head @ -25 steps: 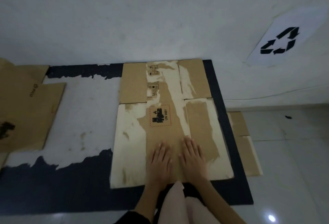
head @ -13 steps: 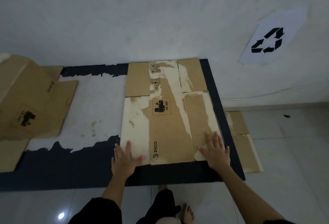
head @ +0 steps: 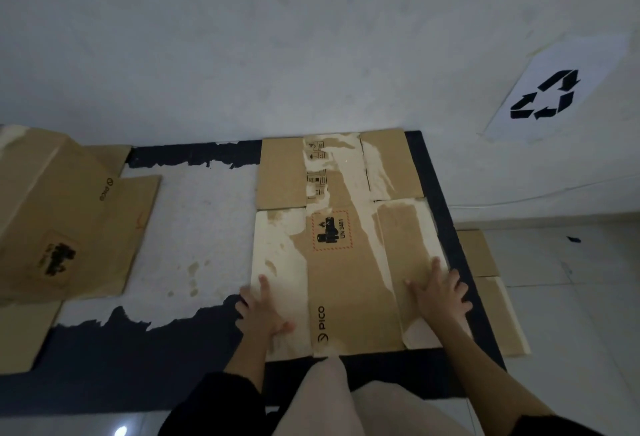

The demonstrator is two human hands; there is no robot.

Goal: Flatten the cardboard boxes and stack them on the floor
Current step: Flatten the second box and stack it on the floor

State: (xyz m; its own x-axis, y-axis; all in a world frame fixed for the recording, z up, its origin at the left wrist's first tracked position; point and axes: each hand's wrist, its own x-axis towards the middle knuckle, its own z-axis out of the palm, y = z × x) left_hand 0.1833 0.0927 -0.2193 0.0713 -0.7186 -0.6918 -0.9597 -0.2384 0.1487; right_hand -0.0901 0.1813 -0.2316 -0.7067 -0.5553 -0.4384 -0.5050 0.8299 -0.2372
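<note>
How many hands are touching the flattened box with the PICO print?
2. The left hand lies flat near the box's near left corner; the right hand lies flat near its right edge. Nothing else touches it.

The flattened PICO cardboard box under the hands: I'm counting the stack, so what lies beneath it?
The flattened brown cardboard box lies on a dark mat. More cardboard pokes out at its right edge; how many sheets are underneath is hidden.

Dim, bluish light, a small lamp glare on the near floor point(head: 120, 430), soft focus, edges bent by wide-angle distortion.
</note>
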